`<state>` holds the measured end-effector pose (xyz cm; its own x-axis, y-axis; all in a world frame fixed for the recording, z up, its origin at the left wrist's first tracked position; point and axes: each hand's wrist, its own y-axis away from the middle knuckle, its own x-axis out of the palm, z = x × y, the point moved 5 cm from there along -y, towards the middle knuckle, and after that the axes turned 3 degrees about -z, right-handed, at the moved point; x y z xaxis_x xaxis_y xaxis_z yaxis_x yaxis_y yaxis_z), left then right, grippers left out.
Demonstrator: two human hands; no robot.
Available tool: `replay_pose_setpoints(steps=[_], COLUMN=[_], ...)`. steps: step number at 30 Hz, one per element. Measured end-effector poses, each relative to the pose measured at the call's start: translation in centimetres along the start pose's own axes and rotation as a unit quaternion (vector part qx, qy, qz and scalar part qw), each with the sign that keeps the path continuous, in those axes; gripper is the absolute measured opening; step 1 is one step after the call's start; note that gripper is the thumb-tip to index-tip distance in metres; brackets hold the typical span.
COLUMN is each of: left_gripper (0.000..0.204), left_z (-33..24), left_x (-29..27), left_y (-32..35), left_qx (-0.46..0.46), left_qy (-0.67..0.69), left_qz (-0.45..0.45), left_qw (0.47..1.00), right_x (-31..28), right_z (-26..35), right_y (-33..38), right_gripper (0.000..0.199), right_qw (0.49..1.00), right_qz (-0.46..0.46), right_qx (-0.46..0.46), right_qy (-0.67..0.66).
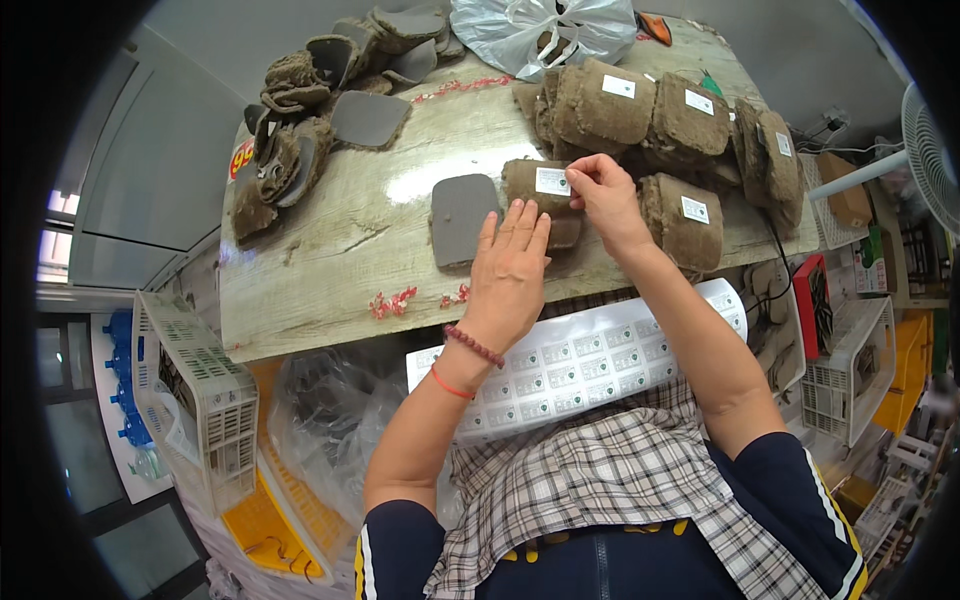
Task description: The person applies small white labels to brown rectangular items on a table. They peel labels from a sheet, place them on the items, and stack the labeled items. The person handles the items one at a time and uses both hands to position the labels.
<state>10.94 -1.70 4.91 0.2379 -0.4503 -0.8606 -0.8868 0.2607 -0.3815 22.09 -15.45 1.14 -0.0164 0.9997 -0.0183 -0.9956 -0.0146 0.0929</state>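
Observation:
My left hand lies flat with its fingers stretched out, the fingertips on the near edge of a folded brown fuzzy pad. A white printed label lies on that pad's upper face. At the label's right end my right hand is closed in a pinch on its edge. Just left of the pad, a smooth grey piece shows, partly behind my left fingers. A sheet of white labels rests across my lap, below the table edge.
Several labelled brown pads are stacked at the right and far right. Loose grey-backed pads are heaped at the far left of the wooden table. A silvery plastic bag sits at the back. Plastic crates stand beside the table; a white fan is at right.

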Motion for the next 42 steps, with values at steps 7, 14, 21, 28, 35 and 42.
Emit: replay_pose_setpoints(steps=[7, 14, 21, 28, 35, 42], left_gripper=[0.047, 0.049, 0.056, 0.080, 0.082, 0.080], left_z=[1.1, 1.1, 0.9, 0.7, 0.5, 0.5], left_x=[2.4, 2.8, 2.6, 2.8, 3.0, 3.2], left_y=[0.1, 0.2, -0.2, -0.5, -1.0, -1.4], left_qx=[-0.012, -0.015, -0.036, -0.030, -0.043, -0.050], left_qy=[0.013, 0.015, 0.023, 0.004, -0.016, -0.031], left_qz=[0.024, 0.018, 0.029, 0.033, 0.067, 0.079], left_qw=[1.000, 1.000, 0.999, 0.999, 0.997, 0.995], right_x=[0.4, 0.7, 0.8, 0.8, 0.8, 0.8], right_z=[-3.3, -2.1, -1.6, -2.3, -1.9, -1.8], right_y=[-1.5, -0.4, -0.1, -0.3, -0.2, -0.1], right_gripper=[0.014, 0.013, 0.013, 0.015, 0.015, 0.014], right_qw=[0.994, 0.985, 0.974, 0.976, 0.980, 0.977], right_qz=[-0.026, -0.055, -0.079, -0.092, -0.095, -0.097], right_qx=[-0.047, -0.089, -0.124, -0.126, -0.101, -0.096], right_qy=[0.095, 0.134, 0.173, 0.153, 0.143, 0.164])
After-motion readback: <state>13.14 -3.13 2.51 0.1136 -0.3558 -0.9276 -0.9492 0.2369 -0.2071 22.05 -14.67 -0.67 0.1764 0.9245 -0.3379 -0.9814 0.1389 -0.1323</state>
